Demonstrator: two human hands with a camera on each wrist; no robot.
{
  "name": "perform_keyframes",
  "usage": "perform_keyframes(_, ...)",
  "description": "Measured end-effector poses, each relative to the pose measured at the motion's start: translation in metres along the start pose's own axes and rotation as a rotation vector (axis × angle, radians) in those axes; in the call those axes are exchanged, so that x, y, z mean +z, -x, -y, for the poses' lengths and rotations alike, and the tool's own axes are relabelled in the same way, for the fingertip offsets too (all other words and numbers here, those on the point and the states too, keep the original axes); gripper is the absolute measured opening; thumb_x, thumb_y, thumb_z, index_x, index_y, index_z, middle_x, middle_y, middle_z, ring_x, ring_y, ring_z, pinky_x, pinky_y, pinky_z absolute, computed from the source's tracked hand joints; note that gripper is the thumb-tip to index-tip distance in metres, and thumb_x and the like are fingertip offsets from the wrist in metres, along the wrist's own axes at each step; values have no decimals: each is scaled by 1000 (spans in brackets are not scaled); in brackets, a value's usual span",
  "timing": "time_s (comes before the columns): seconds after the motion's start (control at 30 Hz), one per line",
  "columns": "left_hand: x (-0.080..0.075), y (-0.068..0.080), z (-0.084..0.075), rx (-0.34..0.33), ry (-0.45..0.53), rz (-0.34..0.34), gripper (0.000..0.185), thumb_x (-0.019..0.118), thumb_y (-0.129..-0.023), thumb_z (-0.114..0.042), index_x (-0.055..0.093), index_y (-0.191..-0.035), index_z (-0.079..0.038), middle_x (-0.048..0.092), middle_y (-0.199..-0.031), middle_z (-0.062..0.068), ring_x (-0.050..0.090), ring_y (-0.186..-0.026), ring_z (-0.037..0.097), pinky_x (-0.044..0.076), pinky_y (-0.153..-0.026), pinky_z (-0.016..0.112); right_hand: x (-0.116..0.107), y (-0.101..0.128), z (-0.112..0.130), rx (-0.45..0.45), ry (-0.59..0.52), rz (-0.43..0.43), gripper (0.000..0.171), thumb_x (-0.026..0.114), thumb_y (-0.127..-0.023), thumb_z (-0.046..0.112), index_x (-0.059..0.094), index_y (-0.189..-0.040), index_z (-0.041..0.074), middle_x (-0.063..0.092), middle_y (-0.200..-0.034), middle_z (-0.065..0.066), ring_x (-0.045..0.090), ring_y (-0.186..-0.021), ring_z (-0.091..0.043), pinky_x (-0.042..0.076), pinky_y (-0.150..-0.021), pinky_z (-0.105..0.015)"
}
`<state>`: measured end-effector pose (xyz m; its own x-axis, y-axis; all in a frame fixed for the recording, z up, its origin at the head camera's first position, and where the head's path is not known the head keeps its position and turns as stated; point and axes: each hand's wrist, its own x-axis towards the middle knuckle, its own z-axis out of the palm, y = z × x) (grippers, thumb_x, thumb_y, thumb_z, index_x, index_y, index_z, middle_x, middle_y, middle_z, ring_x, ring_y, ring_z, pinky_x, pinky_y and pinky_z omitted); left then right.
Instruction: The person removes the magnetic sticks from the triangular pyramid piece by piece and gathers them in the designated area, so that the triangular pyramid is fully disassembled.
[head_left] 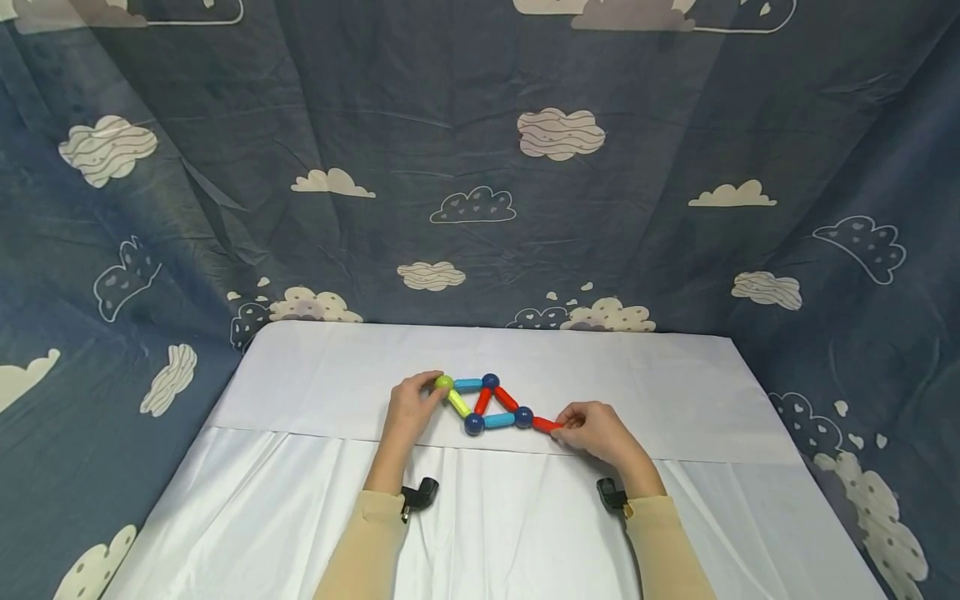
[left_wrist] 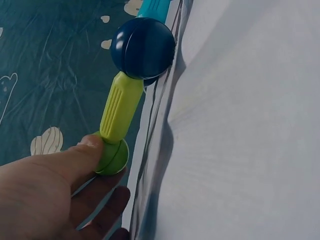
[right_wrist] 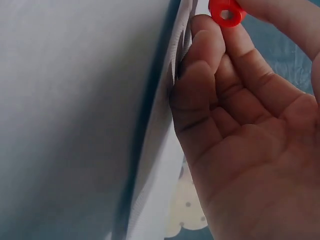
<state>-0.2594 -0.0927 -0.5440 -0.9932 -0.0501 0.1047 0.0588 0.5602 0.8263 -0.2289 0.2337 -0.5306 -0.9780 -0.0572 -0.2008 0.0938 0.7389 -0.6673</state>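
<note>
A flat figure of magnetic rods and balls lies on the white cloth. My left hand [head_left: 408, 410] pinches the green ball [head_left: 444, 382] at its left corner between thumb and fingers. From that ball run a blue rod [head_left: 468, 385] and a yellow-green rod [left_wrist: 120, 107]. Three dark blue balls, one of them the front ball [head_left: 474, 424], join the other rods, including a second blue rod [head_left: 499, 421] and two red ones. My right hand [head_left: 596, 432] pinches the free end of another red rod [right_wrist: 226, 14], whose far end meets the right dark blue ball [head_left: 523, 417].
White cloth [head_left: 315, 375] covers the table, with a seam across it and folds in front. A dark blue curtain [head_left: 405, 142] with cloud prints hangs behind and at both sides. A black wrist camera [head_left: 422, 493] sits on each wrist.
</note>
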Motion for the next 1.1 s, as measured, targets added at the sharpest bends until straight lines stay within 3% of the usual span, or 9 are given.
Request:
perform_keyframes(0.43, 4, -1, 5, 64, -114, -9, 33, 82, -94, -23, 78, -124, -11, 77, -127, 10, 66, -123, 34, 49, -111, 55, -1, 2, -1, 15, 47, 23, 14, 84, -89, 19, 75, -95, 10, 66, -84, -3, 57, -81, -20, 47, -74, -31)
perform_keyframes(0.73, 3, 2, 0, 25, -85, 26, 34, 83, -93, -26, 78, -124, -13, 78, -123, 8, 66, -121, 33, 49, -110, 54, -9, 2, -6, 22, 68, 9, 17, 83, -90, 20, 77, -101, 9, 66, -86, -4, 57, -81, -19, 47, -72, -30)
perform_keyframes(0.97, 6, 2, -2, 11, -63, 87, 32, 85, -91, -27, 79, -119, -13, 79, -111, 5, 67, -112, 28, 53, -104, 50, -18, 1, -8, 8, 63, -54, 32, 83, -91, 24, 77, -116, 5, 66, -88, -4, 56, -83, -21, 45, -70, -31)
perform_keyframes(1.1, 10, 3, -1, 37, -53, 112, 35, 86, -90, -26, 78, -121, -13, 80, -109, 4, 69, -113, 28, 52, -106, 50, -20, 2, -4, -5, 33, -121, 34, 82, -93, 24, 76, -120, 5, 68, -93, -6, 58, -85, -21, 48, -71, -28)
